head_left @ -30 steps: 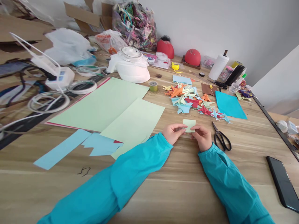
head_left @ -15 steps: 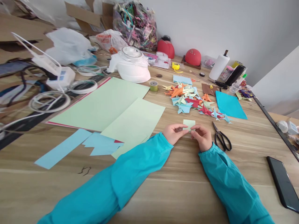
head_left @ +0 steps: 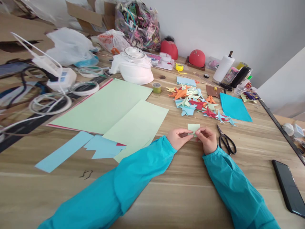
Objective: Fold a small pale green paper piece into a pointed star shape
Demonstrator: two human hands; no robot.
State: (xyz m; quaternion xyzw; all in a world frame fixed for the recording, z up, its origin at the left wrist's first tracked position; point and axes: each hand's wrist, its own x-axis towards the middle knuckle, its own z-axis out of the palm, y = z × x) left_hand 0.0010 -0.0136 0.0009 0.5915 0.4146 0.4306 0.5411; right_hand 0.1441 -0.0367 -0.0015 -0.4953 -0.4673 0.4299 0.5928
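Note:
A small piece of light green paper (head_left: pixel 193 127) is pinched between my two hands, its lower edge partly hidden by the fingers. My left hand (head_left: pixel 179 137) grips its left side with thumb and fingertips. On the right side, my right hand (head_left: pixel 206 139) holds it the same way, the fingers closed. Black-handled scissors (head_left: pixel 226 140) lie just right of my right hand. Beyond the hands is a heap of folded paper shapes (head_left: pixel 190 100) in orange, red, blue and pale green. To the left, large light green sheets (head_left: pixel 143 124) lie flat on the table.
Blue paper strips (head_left: pixel 65 151) lie at the left, and a turquoise sheet (head_left: pixel 234 107) at the right. A phone (head_left: pixel 289 187) rests near the right edge. A spool of thread (head_left: pixel 156 88), a white wrapped bundle (head_left: pixel 135 71) and coiled cables (head_left: pixel 50 103) stand farther back.
The small green paper has shifted very slightly right and down with both hands. Both hands still pinch it; the other things stay where they were.

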